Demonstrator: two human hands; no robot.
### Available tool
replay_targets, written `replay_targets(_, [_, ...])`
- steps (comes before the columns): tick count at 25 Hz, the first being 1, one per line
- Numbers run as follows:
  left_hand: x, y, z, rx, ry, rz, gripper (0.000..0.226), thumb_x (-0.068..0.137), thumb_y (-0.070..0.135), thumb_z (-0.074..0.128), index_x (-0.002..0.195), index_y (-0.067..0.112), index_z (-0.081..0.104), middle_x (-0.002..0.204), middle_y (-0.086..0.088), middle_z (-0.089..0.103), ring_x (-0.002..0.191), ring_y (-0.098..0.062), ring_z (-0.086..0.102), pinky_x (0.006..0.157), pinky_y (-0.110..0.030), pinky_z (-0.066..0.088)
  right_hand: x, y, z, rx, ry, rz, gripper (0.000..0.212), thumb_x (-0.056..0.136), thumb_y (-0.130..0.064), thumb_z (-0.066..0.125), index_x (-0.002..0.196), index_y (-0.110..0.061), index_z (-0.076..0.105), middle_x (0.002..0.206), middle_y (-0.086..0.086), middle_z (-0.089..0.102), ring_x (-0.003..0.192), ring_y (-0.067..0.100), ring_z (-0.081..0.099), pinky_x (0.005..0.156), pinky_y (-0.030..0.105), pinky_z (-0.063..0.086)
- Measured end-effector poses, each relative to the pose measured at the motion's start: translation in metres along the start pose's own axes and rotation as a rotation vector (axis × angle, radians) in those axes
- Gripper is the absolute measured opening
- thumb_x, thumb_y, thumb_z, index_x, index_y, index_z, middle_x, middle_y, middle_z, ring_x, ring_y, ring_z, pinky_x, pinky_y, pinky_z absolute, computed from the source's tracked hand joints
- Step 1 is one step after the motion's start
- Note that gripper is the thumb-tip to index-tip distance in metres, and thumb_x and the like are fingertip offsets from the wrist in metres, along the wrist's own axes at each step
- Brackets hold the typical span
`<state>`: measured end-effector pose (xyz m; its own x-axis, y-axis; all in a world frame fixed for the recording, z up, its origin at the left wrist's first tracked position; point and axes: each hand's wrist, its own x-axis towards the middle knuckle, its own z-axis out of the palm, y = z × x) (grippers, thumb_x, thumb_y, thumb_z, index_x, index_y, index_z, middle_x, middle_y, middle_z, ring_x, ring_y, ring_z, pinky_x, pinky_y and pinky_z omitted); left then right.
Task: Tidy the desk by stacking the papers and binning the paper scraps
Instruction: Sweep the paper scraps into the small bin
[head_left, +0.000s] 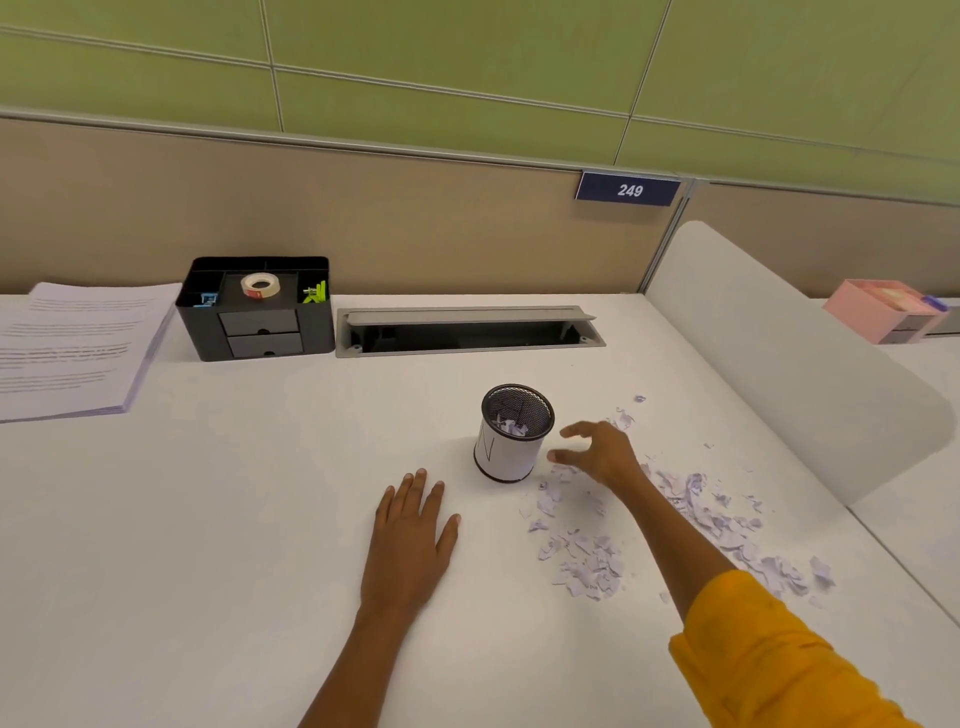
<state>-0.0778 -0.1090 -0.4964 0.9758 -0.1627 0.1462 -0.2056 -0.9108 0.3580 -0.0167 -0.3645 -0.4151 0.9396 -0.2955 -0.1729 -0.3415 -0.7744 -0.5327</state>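
Counter (249, 519): a white surface was seen, backed by a tan partition and green wall panels.
Divider (779, 353): a white rounded panel was set along the right edge of the counter.
Papers (78, 348): a stack of printed sheets was laid at the far left corner, just beside the organiser.
Organiser (257, 312): a black box with two drawers was placed against the partition; a tape roll (260, 285) was kept on top.
Scraps (675, 519): torn bits were scattered on the counter right of the bin, under and around the right forearm.
Bin (511, 434): a mesh cup wrapped in white paper was stood upright mid-counter, with some scraps inside.
Left hand (413, 535): laid flat on the counter, fingers straight and slightly spread, nothing held.
Right hand (597, 449): held just right of the bin, fingers loosely spread, nothing gripped.
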Motion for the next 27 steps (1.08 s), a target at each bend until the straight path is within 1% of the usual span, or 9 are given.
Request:
replay_targets(3, [0.0,0.0,-0.001,-0.003,0.003,0.002,0.073,0.096,0.051,0.006,0.12,0.012,0.063,0.131,-0.014,0.056,0.121,-0.027,0.054,0.106,-0.035,0.023,-0.006,0.008,0.015,-0.19,-0.148,-0.003,0.066,0.062,-0.061,0.076,0.119,-0.031,0.06,0.127,0.005,0.051,0.122,0.027,0.044,0.103,0.039,0.037])
replay_targets(7, [-0.001,-0.001,-0.002,-0.002,0.01,0.005,0.074,0.096,0.052,0.006,0.12,0.011,0.063,0.131,-0.014,0.056,0.12,-0.027,0.054,0.106,-0.035,0.023,-0.022,0.011,0.023,-0.191,-0.08,-0.095,0.038,0.071,-0.029,0.079,0.107,-0.022,0.068,0.105,0.004,0.049,0.101,0.022,0.051,0.077,0.026,0.04])
replay_targets(10, [-0.001,0.001,-0.002,0.0,0.009,0.006,0.075,0.096,0.052,0.006,0.119,0.011,0.063,0.13,-0.014,0.056,0.12,-0.027,0.055,0.106,-0.035,0.022,-0.03,0.014,0.02,-0.075,-0.074,-0.045,0.021,0.073,-0.008,0.077,0.093,-0.014,0.072,0.097,0.006,0.059,0.083,0.024,0.063,0.071,0.032,0.052])
replay_targets(13, [-0.001,0.001,-0.003,-0.004,0.007,0.012,0.075,0.096,0.052,0.005,0.119,0.01,0.064,0.13,-0.015,0.057,0.119,-0.028,0.055,0.106,-0.034,0.022,-0.037,0.023,0.009,0.087,-0.064,0.024,0.014,0.074,-0.001,0.074,0.081,-0.012,0.069,0.088,0.011,0.069,0.061,0.018,0.063,0.064,0.029,0.056])
replay_targets(15, [-0.001,0.0,-0.002,-0.007,0.008,0.01,0.076,0.096,0.052,0.005,0.118,0.009,0.064,0.13,-0.015,0.057,0.119,-0.029,0.055,0.106,-0.035,0.022,-0.042,0.022,-0.002,0.241,-0.043,0.036,0.01,0.074,0.0,0.076,0.08,-0.005,0.069,0.078,0.011,0.069,0.054,0.016,0.062,0.059,0.025,0.057])
replay_targets(18, [-0.001,-0.001,-0.002,-0.012,0.018,0.01,0.076,0.096,0.052,0.005,0.118,0.008,0.064,0.129,-0.016,0.057,0.118,-0.029,0.056,0.105,-0.036,0.022,-0.049,0.007,-0.022,0.478,0.004,0.017,0.01,0.073,0.002,0.077,0.079,-0.001,0.069,0.072,0.009,0.068,0.06,0.02,0.064,0.062,0.028,0.06])
replay_targets(21, [-0.001,0.001,-0.003,-0.012,0.018,0.014,0.076,0.096,0.052,0.005,0.118,0.009,0.064,0.129,-0.016,0.057,0.118,-0.029,0.056,0.105,-0.035,0.022,-0.05,-0.019,-0.041,0.583,0.063,-0.043,0.015,0.074,-0.004,0.077,0.086,0.001,0.07,0.078,0.013,0.069,0.065,0.021,0.064,0.066,0.03,0.06])
replay_targets(23, [-0.002,0.001,-0.004,-0.016,0.013,0.01,0.076,0.096,0.052,0.005,0.117,0.009,0.065,0.128,-0.016,0.058,0.118,-0.029,0.056,0.105,-0.035,0.022,-0.045,-0.04,-0.046,0.594,0.075,-0.092,0.017,0.076,-0.006,0.076,0.09,0.002,0.069,0.084,0.013,0.069,0.068,0.022,0.064,0.069,0.031,0.059])
replay_targets(27, [-0.002,0.002,-0.006,-0.019,0.006,0.012,0.075,0.096,0.051,0.006,0.116,0.009,0.065,0.127,-0.015,0.059,0.117,-0.028,0.057,0.105,-0.035,0.023,-0.035,-0.071,-0.037,0.477,0.061,-0.137,0.016,0.078,-0.009,0.075,0.092,-0.004,0.069,0.089,0.007,0.067,0.073,0.018,0.064,0.061,0.022,0.057])
